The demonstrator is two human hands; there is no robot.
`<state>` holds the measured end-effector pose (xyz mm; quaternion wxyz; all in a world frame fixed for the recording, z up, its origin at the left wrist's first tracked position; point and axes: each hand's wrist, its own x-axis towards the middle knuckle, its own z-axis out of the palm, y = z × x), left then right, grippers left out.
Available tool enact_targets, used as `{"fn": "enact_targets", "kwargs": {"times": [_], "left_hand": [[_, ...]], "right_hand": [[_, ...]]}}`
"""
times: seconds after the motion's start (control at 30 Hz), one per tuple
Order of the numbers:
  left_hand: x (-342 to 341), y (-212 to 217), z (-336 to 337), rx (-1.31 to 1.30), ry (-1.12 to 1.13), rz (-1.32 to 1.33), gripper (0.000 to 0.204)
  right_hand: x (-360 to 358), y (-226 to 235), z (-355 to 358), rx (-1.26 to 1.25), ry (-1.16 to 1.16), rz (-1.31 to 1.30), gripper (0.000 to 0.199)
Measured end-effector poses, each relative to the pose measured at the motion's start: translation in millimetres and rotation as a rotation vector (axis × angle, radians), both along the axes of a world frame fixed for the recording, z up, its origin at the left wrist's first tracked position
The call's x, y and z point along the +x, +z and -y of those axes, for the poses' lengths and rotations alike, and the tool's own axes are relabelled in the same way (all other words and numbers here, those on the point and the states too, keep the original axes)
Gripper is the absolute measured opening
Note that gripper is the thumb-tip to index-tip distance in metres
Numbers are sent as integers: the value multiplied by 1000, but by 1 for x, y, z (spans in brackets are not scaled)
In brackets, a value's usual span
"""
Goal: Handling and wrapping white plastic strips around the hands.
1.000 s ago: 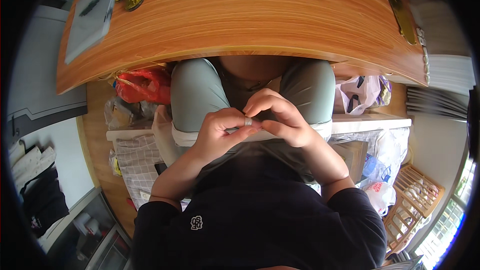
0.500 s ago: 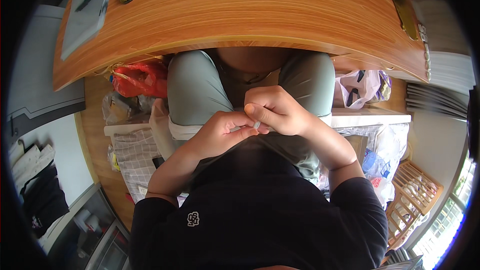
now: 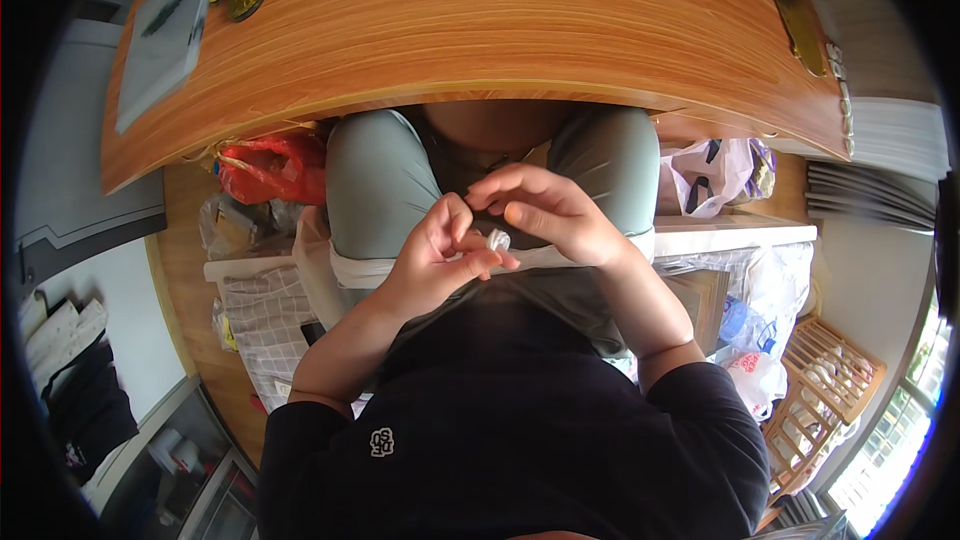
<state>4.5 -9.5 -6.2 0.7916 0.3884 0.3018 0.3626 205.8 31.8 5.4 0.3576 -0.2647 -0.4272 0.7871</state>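
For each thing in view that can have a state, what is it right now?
Left hand: closed, thumb against fingers.
Small whitish crumpled item: held in the left grip.
Right hand: open, fingers curved, holding nothing visible.
Shiny red plastic bag: crumpled.
Pale pink plastic bag: bulging.
Black fabric garment: hanging.

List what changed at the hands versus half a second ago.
The right hand, curled half a second ago, has uncurled its fingers; more of the small white piece now shows. The left hand keeps hold of that piece. The desk and red bag stay where they were.
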Motion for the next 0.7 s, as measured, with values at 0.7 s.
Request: {"fn": "enact_targets", "kwargs": {"times": [0.7], "left_hand": [[21,17,1,481,21,-283,46]], "right_hand": [[273,135,-55,584,-1014,1143,17]]}}
